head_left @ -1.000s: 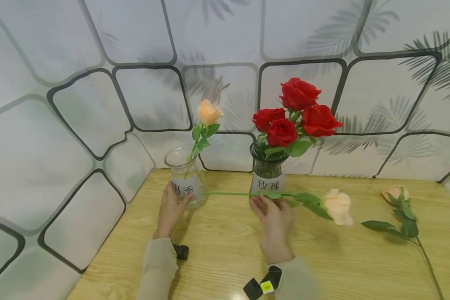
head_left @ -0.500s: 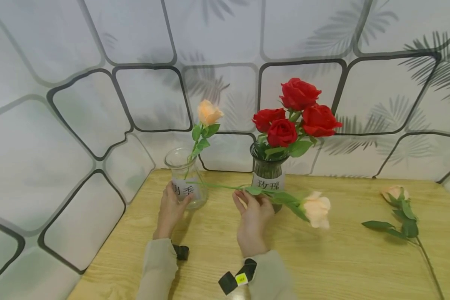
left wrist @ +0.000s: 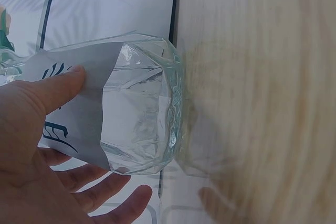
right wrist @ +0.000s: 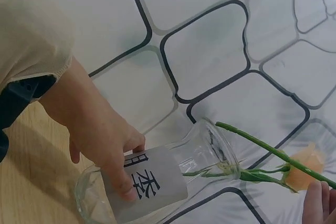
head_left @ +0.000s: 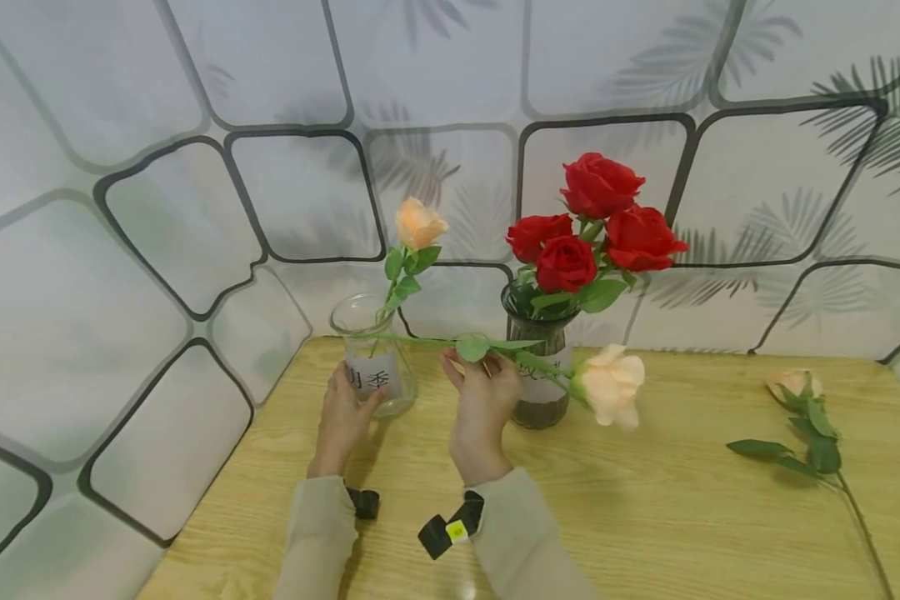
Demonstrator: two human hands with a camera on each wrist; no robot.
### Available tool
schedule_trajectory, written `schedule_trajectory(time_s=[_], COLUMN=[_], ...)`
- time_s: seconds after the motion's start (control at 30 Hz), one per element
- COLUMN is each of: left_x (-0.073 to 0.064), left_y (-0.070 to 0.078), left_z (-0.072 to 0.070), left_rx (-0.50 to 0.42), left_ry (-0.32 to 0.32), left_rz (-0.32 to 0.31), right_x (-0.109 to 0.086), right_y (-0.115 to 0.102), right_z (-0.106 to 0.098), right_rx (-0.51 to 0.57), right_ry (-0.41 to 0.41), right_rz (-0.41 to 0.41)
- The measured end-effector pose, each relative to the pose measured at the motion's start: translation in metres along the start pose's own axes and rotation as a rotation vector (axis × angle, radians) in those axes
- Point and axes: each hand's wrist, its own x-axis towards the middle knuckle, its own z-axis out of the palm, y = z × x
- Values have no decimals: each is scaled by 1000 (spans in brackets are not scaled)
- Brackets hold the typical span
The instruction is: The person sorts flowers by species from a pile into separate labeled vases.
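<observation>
My left hand (head_left: 354,390) grips a clear glass vase (head_left: 371,367) with a white paper label, thumb on the label (left wrist: 52,87). The vase (left wrist: 136,124) stands on the wooden table and holds one peach rose (head_left: 417,223). My right hand (head_left: 474,367) pinches the green stem of a second peach rose (head_left: 611,383), held level above the table with its bloom to the right. The cut end of that stem (right wrist: 262,148) lies just over the vase mouth (right wrist: 220,145). My right fingertips (right wrist: 320,203) show at the lower right of the right wrist view.
A dark vase (head_left: 536,400) of red roses (head_left: 592,225) stands just behind the held stem. Another peach rose (head_left: 795,387) lies on the table (head_left: 645,517) at the right. A tiled wall closes the back and left.
My right hand has carried the rose left and upward; its stem end has gone from the table's level to the vase mouth. The left hand has stayed on the vase.
</observation>
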Motion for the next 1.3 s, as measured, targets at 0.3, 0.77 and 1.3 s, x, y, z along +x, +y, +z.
schedule_trajectory(time_s=[0.3,0.77,1.3], left_x=[0,0,0], left_y=[1,0,-2], left_z=[0,0,2], left_rx=[-15,-11,-6], left_ry=[-2,14,20], left_rz=[-19,2,2], right_x=[3,14,46], right_y=[1,-6,-7], right_z=[19,45,66], right_rx=[-9,-603,-873], right_ry=[-79,-267,-580], right_rz=[-123,-436,-557])
